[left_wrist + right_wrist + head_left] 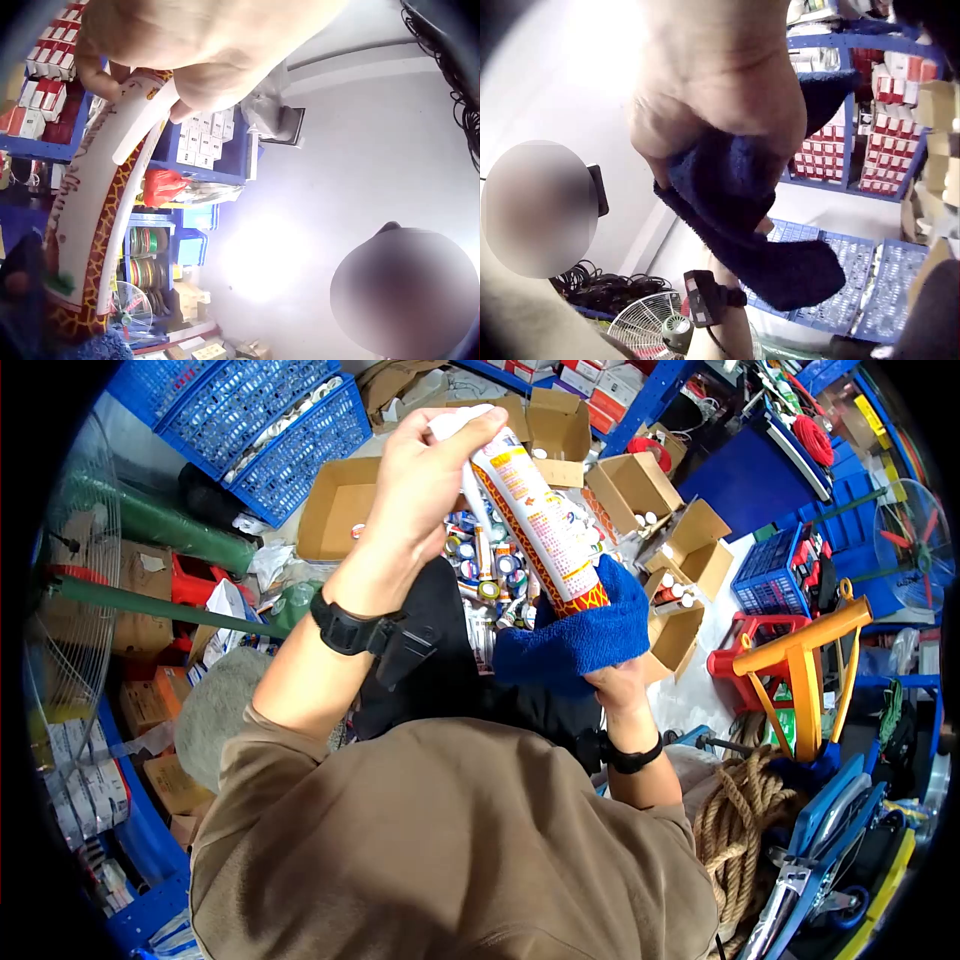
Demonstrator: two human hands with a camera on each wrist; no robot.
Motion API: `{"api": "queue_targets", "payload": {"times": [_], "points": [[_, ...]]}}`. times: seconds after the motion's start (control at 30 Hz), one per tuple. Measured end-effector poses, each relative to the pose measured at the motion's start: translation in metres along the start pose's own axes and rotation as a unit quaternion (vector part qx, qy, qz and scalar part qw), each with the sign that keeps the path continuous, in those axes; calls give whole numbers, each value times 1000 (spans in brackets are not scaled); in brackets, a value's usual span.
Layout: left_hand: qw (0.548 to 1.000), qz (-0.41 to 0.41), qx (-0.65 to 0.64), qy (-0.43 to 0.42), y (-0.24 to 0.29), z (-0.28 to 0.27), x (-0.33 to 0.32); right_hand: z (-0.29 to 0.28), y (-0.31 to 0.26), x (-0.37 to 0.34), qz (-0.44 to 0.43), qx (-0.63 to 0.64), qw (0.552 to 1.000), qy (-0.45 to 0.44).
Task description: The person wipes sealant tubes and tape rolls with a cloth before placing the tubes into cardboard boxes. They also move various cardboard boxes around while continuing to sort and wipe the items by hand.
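Note:
A long cylindrical can (540, 520) printed white with a red-and-yellow giraffe pattern slants across the middle of the head view. My left hand (415, 490) grips its upper end, thumb over the top. A slim white strip (142, 131) sticks out from under these fingers along the can in the left wrist view. Round the can's lower end lies a blue towel (590, 635), which my right hand (618, 685) holds from below. In the right wrist view the towel (787, 270) hangs in folds from the right hand (720, 105). The can's base is hidden in the cloth.
Beneath the can lies a heap of small cans and tubes (500, 565). Several open cardboard boxes (340, 510) stand around it. Blue plastic crates (270, 445) are stacked at upper left. To the right are an orange metal frame (805, 670) and coiled rope (740, 820).

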State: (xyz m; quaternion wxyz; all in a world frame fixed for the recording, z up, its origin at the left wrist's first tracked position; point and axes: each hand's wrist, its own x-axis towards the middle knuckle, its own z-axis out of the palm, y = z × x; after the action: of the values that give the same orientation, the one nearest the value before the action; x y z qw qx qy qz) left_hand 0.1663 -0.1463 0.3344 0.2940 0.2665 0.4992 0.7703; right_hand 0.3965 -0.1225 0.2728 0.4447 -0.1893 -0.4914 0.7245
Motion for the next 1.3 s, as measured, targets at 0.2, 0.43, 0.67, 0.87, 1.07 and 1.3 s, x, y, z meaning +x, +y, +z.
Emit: {"api": "queue_targets", "payload": {"times": [0.2, 0.43, 0.67, 0.87, 1.07, 1.3], "points": [[999, -15, 28, -4, -6, -7, 13, 18, -21, 19, -112, -528, 830, -141], [1000, -4, 18, 10, -2, -12, 15, 28, -25, 14, 14, -347, 930, -121], [990, 57, 78, -99, -32, 0, -9, -18, 20, 17, -86, -276, 948, -133], [952, 5, -24, -304, -41, 7, -44, -19, 35, 0, 32, -12, 994, -105], [984, -47, 50, -161, -62, 7, -73, -8, 34, 12, -14, -232, 972, -39], [975, -164, -109, -102, -75, -4, -86, 6, 7, 23, -231, -432, 860, -144]]}}
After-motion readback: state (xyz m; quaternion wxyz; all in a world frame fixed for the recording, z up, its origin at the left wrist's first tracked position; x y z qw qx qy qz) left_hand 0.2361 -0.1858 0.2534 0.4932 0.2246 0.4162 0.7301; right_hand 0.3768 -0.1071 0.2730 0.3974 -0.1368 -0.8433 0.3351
